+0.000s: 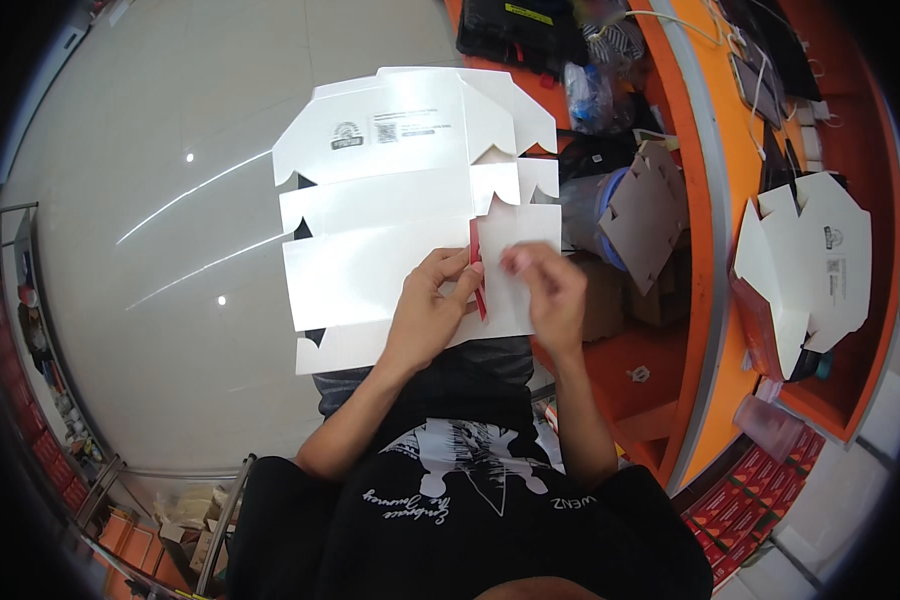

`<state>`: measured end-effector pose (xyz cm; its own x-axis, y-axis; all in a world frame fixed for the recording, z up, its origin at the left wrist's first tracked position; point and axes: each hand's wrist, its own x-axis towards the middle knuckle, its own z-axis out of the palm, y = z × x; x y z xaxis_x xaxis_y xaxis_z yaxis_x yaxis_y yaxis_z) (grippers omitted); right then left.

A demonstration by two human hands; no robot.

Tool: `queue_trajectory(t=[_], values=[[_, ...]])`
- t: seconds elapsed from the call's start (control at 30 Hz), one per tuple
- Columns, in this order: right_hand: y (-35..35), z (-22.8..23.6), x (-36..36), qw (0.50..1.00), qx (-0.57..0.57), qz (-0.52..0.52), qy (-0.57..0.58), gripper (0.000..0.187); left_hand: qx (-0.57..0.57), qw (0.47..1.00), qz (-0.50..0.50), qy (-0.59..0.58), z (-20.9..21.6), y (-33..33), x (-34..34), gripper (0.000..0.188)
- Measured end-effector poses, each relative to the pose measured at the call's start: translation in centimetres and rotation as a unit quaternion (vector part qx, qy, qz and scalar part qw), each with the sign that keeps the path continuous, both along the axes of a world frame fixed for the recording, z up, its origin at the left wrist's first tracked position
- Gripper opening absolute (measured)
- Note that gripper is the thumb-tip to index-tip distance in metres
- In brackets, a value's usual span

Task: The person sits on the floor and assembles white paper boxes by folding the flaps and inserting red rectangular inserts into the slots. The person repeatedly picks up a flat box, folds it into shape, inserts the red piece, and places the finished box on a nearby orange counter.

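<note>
A flat, unfolded white cardboard box blank (370,280) lies across my lap, with notched flaps and a printed panel at its far end. A narrow red strip (476,240) shows along a fold right of its middle; whether it is the board's red outer side or a separate piece I cannot tell. My left hand (432,305) is closed on this red strip, pinching it between thumb and fingers. Just to the right, my right hand (553,295) hovers over the blank's right panel, its fingers bent and smeared by motion. Anything in those fingers is too blurred to make out.
An orange desk (715,330) with shelves runs along the right. Another partly folded white box (820,270) stands there near a clear plastic cup (767,425). Brown board (645,215) leans over a bin. A black case (520,35) sits at the back; red boxes (755,500) lie lower right.
</note>
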<state>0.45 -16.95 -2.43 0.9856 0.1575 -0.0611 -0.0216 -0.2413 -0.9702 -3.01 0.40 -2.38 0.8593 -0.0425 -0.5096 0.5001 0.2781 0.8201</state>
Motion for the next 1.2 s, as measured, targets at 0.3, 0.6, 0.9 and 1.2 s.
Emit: queue_trajectory(t=[0.3,0.6,0.9,1.2], values=[[0.8,-0.5,9.7,0.997,-0.02,-0.049,0.05,0.024,0.163,0.975,-0.118,-0.092,2.6,-1.0,-0.2,0.051],[1.4,2.2,9.2,0.99,-0.141,-0.009,0.007,0.017,0.104,0.98,-0.132,-0.11,2.3,-1.5,-0.8,0.056],[0.7,5.9,2.6,0.99,-0.122,-0.025,0.068,0.014,0.117,0.98,-0.113,-0.118,1.7,-2.1,0.4,0.049],[0.9,4.8,5.1,0.987,-0.138,-0.018,0.081,0.02,0.119,0.977,-0.128,-0.124,1.1,-2.0,0.3,0.047]])
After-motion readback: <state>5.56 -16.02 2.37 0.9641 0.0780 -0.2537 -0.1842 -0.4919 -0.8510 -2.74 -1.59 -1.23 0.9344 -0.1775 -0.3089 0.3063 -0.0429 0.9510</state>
